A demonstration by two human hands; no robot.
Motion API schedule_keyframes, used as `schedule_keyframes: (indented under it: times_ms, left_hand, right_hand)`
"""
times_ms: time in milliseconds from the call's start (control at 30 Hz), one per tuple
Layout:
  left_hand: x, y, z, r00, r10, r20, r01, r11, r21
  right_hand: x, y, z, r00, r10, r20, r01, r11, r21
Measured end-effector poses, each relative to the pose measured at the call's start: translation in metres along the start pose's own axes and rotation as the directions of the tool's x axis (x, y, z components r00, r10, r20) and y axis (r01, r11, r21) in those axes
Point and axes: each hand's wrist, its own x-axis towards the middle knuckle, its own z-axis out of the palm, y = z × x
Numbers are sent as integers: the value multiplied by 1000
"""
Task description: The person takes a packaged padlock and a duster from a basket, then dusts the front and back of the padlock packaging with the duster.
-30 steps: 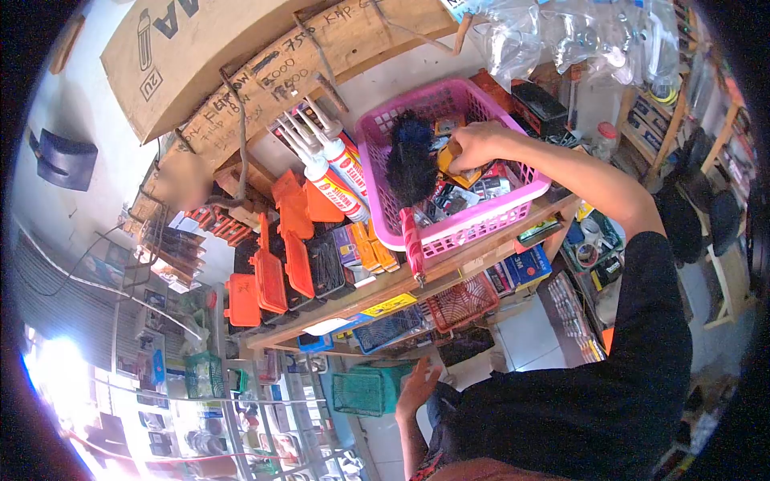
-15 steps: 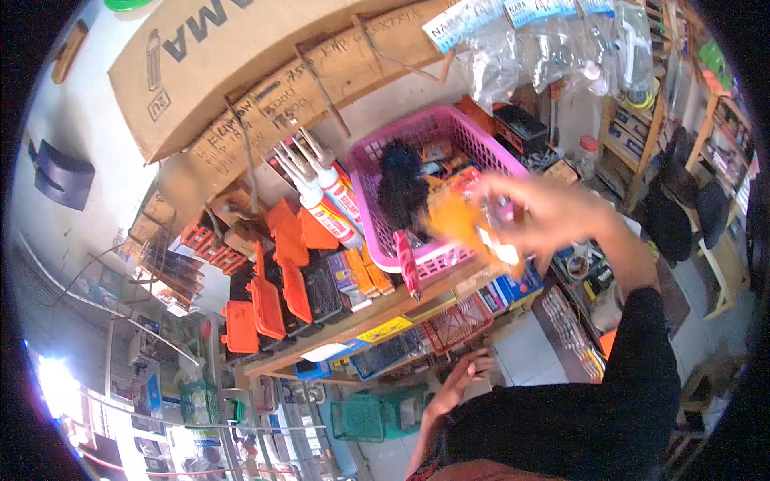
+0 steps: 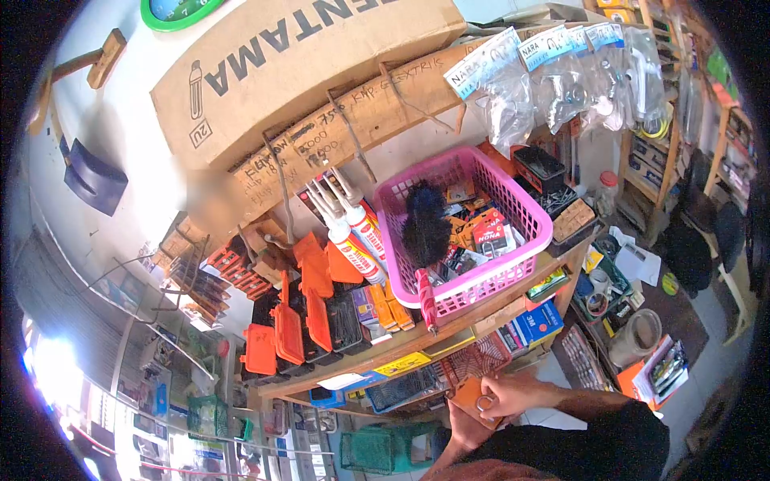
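Note:
Both hands meet low in the view, below the shelf edge, around a small orange packet (image 3: 469, 394). My left hand (image 3: 468, 429) holds the packet from below. My right hand (image 3: 513, 395) is closed on its right side, and a small ring-like thing shows by its fingers. Above them on the wooden shelf stands a pink basket (image 3: 513, 270) with small packets, a red one (image 3: 489, 232) among them. A black bristly brush (image 3: 426, 224) leans inside, its pink wrapped handle (image 3: 425, 301) hanging over the front rim.
Left of the basket are sealant tubes (image 3: 353, 252) and orange-lidded boxes (image 3: 288, 329). Plastic bags (image 3: 507, 112) hang above. Under the shelf sit a red basket (image 3: 473, 358) and a green crate (image 3: 366, 451). A clear tub (image 3: 636, 337) stands at the right.
My right hand has left the pink basket with the orange packet and come down to my left hand, which now holds the packet too. The view has shifted.

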Motion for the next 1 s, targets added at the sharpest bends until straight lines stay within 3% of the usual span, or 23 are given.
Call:
schedule_keyframes:
  times_ms: [67,100,167,200,267,333,400,433,533,600,633,733,800,900,1000]
  left_hand:
    - [-3,4,-22,992,-32,118,49,989,-138]
    - [-7,2,-21,986,-42,160,67,985,-156]
    - [-13,-7,3,975,-26,220,85,961,-262]
    - [-14,-6,-5,976,-40,212,89,971,-222]
    - [-15,-3,-28,978,-68,196,96,985,-140]
    - [-18,-8,1,984,-70,163,98,981,-170]
    - [-20,-5,-10,993,-102,55,108,987,-119]
    - [-23,-6,-14,991,-90,99,102,987,-126]
    - [-27,-9,-14,978,-63,197,97,981,-169]
    - [-31,-8,-14,975,-64,213,112,969,-222]
    - [-33,-8,-16,976,-73,205,119,968,-220]
    - [-36,-9,-15,969,-63,239,127,956,-263]
    - [-38,-13,1,943,-2,333,128,925,-358]
    - [-45,-5,-23,986,-86,142,116,968,-221]
    - [-49,-9,-1,948,21,317,110,914,-390]
  right_hand:
    - [3,-3,10,997,-57,-52,53,996,-75]
    - [7,-1,12,998,-46,39,51,989,-138]
    - [16,4,6,987,-103,123,107,994,-30]
    - [18,3,1,977,-133,165,131,991,26]
    - [22,-8,-28,957,-46,285,23,996,84]
    - [20,-31,-64,936,105,336,-139,987,78]
    - [30,-23,-78,992,-112,67,102,986,135]
    - [35,-25,-84,986,-165,24,150,943,296]
    - [49,-34,-95,940,-318,-121,316,684,658]
    - [58,-40,-95,867,-445,-224,434,455,778]
    - [63,-46,-92,852,-428,-300,496,482,722]
    - [76,-65,-98,831,-448,-329,529,456,715]
    - [81,-79,-104,890,-382,-247,389,357,849]
    - [88,-96,-107,921,-339,-191,304,319,898]
    - [102,-107,-106,938,-294,-181,258,247,934]
